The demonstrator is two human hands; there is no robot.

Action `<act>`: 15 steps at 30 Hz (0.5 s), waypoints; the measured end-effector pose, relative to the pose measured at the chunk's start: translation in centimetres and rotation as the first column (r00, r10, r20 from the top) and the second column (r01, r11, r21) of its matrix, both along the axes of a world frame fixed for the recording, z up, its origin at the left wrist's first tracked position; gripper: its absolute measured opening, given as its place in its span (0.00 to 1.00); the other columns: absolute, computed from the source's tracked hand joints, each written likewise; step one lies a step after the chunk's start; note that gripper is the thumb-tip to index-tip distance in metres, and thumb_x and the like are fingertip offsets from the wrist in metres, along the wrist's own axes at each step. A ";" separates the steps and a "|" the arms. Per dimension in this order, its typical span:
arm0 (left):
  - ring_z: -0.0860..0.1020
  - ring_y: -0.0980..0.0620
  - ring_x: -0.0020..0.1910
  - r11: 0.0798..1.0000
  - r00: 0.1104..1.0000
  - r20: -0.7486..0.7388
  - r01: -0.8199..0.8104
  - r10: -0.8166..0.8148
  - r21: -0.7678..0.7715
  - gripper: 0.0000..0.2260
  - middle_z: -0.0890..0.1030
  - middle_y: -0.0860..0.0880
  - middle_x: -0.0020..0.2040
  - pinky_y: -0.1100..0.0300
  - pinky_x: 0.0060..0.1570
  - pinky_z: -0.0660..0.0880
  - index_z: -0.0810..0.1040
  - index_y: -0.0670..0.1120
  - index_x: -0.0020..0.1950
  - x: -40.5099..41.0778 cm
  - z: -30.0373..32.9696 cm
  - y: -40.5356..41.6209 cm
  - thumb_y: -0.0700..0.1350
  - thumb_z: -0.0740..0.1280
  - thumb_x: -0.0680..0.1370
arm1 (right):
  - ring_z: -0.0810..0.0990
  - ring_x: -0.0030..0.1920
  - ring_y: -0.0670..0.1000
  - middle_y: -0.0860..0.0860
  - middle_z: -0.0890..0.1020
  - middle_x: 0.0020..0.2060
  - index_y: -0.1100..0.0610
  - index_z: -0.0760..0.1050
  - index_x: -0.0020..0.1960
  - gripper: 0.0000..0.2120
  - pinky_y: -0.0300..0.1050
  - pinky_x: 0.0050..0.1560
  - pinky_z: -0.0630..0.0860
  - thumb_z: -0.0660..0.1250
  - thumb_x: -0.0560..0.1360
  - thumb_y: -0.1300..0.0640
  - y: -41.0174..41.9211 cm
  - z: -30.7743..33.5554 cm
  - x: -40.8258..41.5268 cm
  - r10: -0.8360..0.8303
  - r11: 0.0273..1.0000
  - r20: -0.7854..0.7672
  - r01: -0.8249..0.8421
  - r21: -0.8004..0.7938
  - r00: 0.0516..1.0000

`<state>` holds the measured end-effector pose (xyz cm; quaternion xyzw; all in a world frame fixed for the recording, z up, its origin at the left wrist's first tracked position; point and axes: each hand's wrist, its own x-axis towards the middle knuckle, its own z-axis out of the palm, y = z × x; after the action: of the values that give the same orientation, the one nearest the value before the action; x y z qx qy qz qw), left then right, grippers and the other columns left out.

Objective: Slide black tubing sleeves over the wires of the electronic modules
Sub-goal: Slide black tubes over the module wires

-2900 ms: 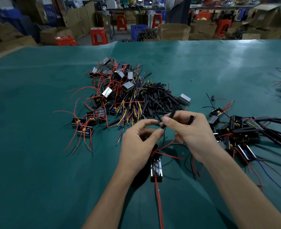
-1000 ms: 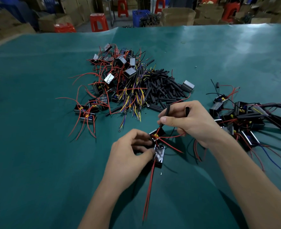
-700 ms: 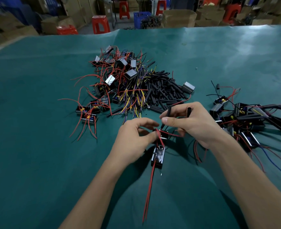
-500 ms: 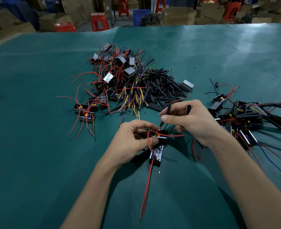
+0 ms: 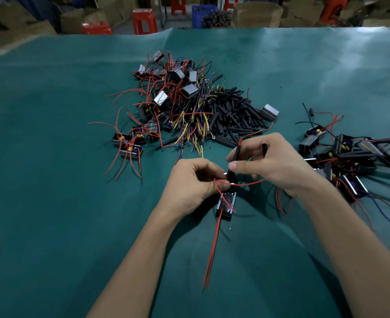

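A small black module [image 5: 226,204] with a shiny metal face lies on the green table cover between my hands, two long red wires [image 5: 212,246] trailing toward me. My left hand [image 5: 189,182] pinches a thin red wire [image 5: 246,183] just above the module. My right hand [image 5: 272,164] pinches a black tubing sleeve [image 5: 236,152] between thumb and forefinger, a red wire tip showing at its top; a second black sleeve [image 5: 264,149] sticks up between its fingers.
A heap of loose black sleeves [image 5: 233,113] lies behind my hands, beside a pile of modules with red and yellow wires [image 5: 166,104]. Sleeved modules [image 5: 340,157] lie at right. Stools and cardboard boxes stand beyond the green table cover [image 5: 52,203].
My left hand rose from the module and took hold of a red wire. The sleeve in my right hand has come down the wire, whose red tip now pokes out on top.
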<state>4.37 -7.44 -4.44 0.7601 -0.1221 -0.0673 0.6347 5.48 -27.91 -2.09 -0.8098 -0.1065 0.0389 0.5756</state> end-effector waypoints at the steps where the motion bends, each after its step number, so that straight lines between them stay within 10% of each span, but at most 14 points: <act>1: 0.80 0.46 0.40 1.000 1.000 -0.001 -0.003 0.003 -0.009 0.07 0.85 0.37 0.42 0.41 0.49 0.79 0.84 0.41 0.41 0.0 0.0 0.0 0.35 0.80 0.68 | 0.82 0.36 0.47 0.54 0.86 0.36 0.54 0.86 0.44 0.06 0.44 0.36 0.76 0.80 0.69 0.58 0.0 0.1 0.0 -0.006 1.000 -0.007 0.006 -0.008 1.000; 6: 0.72 0.48 0.36 0.997 0.999 0.006 0.050 -0.050 -0.055 0.06 0.79 0.30 0.40 0.54 0.40 0.68 0.83 0.41 0.45 -0.2 -0.1 0.4 0.39 0.79 0.71 | 0.80 0.33 0.47 0.50 0.85 0.34 0.55 0.85 0.44 0.05 0.42 0.34 0.75 0.78 0.72 0.63 0.4 -0.1 -0.5 -0.045 0.999 -0.007 0.045 0.001 0.999; 11: 0.71 0.60 0.31 0.989 0.989 0.015 0.145 -0.145 0.025 0.14 0.80 0.58 0.36 0.65 0.36 0.68 0.79 0.44 0.52 -0.1 -0.8 0.7 0.36 0.78 0.71 | 0.81 0.35 0.47 0.56 0.85 0.38 0.56 0.84 0.44 0.06 0.40 0.36 0.78 0.76 0.73 0.66 1.1 -0.9 -1.6 -0.159 0.985 0.052 0.155 0.080 0.986; 15: 0.76 0.62 0.37 0.985 0.987 0.041 0.155 -0.158 0.074 0.14 0.82 0.58 0.44 0.66 0.40 0.71 0.76 0.45 0.53 -0.3 -0.4 0.4 0.35 0.74 0.71 | 0.82 0.40 0.47 0.59 0.86 0.41 0.57 0.85 0.48 0.07 0.47 0.47 0.81 0.77 0.73 0.66 1.1 -0.8 -1.9 -0.182 0.981 0.077 0.175 0.088 0.980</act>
<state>4.02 -7.03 -4.82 0.7715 -0.1940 -0.1033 0.5971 3.60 -26.85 -2.90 -0.7932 -0.0591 -0.0518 0.6039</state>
